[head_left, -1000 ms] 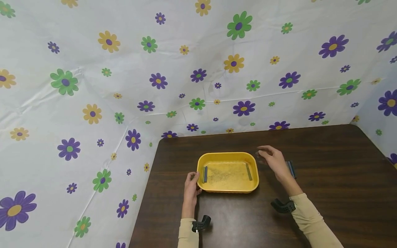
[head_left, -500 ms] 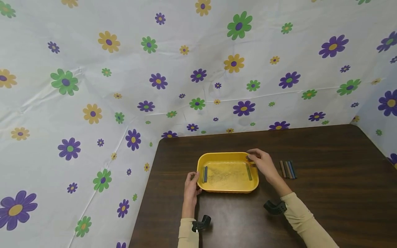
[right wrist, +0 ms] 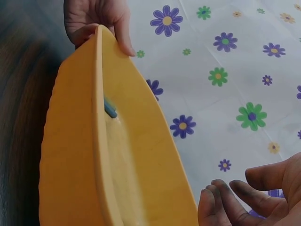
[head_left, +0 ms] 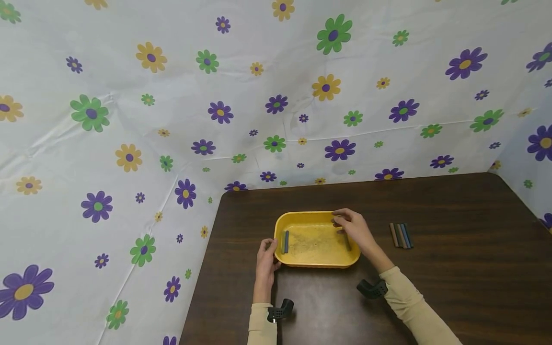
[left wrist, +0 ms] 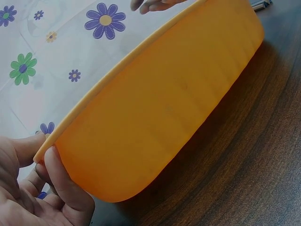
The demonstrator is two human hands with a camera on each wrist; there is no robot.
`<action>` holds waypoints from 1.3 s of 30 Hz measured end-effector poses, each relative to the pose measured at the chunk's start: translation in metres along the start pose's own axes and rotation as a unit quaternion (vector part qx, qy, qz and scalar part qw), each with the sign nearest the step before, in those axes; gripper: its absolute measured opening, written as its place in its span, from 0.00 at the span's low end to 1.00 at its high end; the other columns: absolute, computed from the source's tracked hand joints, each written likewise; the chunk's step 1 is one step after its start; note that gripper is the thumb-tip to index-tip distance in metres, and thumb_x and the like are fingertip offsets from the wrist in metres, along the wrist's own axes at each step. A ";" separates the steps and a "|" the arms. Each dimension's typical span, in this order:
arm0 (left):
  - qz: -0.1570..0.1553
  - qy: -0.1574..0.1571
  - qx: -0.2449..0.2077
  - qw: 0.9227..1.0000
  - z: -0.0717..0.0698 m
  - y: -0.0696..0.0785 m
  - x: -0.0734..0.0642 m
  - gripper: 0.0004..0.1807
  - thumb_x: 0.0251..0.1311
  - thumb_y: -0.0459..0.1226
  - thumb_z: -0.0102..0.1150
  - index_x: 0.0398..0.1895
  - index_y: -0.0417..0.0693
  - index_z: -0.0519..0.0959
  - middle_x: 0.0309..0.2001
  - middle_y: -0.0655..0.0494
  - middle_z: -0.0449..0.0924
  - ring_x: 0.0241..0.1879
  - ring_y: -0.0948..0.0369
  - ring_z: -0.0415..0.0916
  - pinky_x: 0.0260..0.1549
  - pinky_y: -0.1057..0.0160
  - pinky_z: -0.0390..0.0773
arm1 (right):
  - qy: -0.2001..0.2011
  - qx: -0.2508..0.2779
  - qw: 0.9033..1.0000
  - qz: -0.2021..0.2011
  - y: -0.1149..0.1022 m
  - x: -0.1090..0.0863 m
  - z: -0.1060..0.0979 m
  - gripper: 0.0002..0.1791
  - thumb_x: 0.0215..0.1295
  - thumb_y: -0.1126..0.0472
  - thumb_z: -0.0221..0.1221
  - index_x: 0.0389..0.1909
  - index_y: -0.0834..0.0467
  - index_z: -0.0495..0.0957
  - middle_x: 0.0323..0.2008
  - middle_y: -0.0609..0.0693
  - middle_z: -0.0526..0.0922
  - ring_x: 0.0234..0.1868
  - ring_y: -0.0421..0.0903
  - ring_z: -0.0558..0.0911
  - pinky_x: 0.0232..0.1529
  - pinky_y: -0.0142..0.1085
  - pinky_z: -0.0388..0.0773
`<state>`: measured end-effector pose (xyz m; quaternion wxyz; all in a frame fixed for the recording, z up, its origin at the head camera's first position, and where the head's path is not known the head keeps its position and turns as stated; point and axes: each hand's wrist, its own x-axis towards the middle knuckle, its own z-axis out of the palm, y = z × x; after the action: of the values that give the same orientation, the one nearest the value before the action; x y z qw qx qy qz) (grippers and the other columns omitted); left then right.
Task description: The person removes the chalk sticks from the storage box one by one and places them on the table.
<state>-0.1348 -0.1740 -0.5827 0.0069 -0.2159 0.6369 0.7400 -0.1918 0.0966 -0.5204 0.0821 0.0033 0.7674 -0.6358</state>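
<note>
In the head view a yellow plastic tray (head_left: 316, 264) stands on the dark table. My left hand (head_left: 265, 261) grips its left rim, with thumb and fingers on either side of the wall (left wrist: 155, 113). Over the tray's right end hovers my right hand (head_left: 355, 230); its smudged fingers (right wrist: 221, 197) are apart from the thumb, and nothing shows between them. Inside the tray, a blue chalk-like stick (head_left: 286, 242) lies beside an olive one (head_left: 282, 243) at the left end. Another olive stick (head_left: 347, 242) lies at the right end, partly under my right hand.
Several similar sticks (head_left: 401, 235), brown, greenish and blue, lie side by side on the table (head_left: 457, 249) to the tray's right. A white flowered sheet (head_left: 241, 91) hangs behind the table and on its left.
My right hand has moved left from beside the tray to over its right end, uncovering the row of sticks on the table. The left hand keeps its hold on the rim.
</note>
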 end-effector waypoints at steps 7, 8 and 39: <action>-0.002 -0.001 -0.004 1.000 0.001 0.000 0.002 0.16 0.75 0.48 0.59 0.50 0.47 0.71 0.35 0.50 0.75 0.25 0.64 0.72 0.21 0.70 0.70 | -0.016 0.010 1.000 -0.012 0.000 0.001 0.012 0.20 0.81 0.63 0.53 0.64 0.71 0.73 0.51 0.68 0.83 0.54 0.67 0.81 0.51 0.54 0.82; -0.002 -0.001 -0.004 1.000 0.001 0.000 0.002 0.15 0.75 0.48 0.59 0.50 0.47 0.71 0.35 0.50 0.75 0.25 0.64 0.72 0.21 0.70 0.70 | -0.019 0.014 1.000 -0.012 0.000 0.001 0.015 0.19 0.80 0.63 0.53 0.64 0.71 0.73 0.51 0.68 0.83 0.54 0.67 0.81 0.51 0.53 0.82; -0.011 0.001 0.005 1.000 -0.001 -0.002 0.005 0.15 0.76 0.48 0.58 0.51 0.49 0.70 0.37 0.50 0.76 0.25 0.63 0.73 0.22 0.68 0.72 | -0.064 0.005 0.998 0.010 0.010 0.009 0.088 0.17 0.77 0.66 0.56 0.60 0.71 0.76 0.48 0.67 0.83 0.49 0.64 0.84 0.48 0.53 0.83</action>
<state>-0.1385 -0.1759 -0.5860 0.0150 -0.2236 0.6387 0.7361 -0.1888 0.0120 -0.5469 0.1378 -0.0294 0.7570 -0.6380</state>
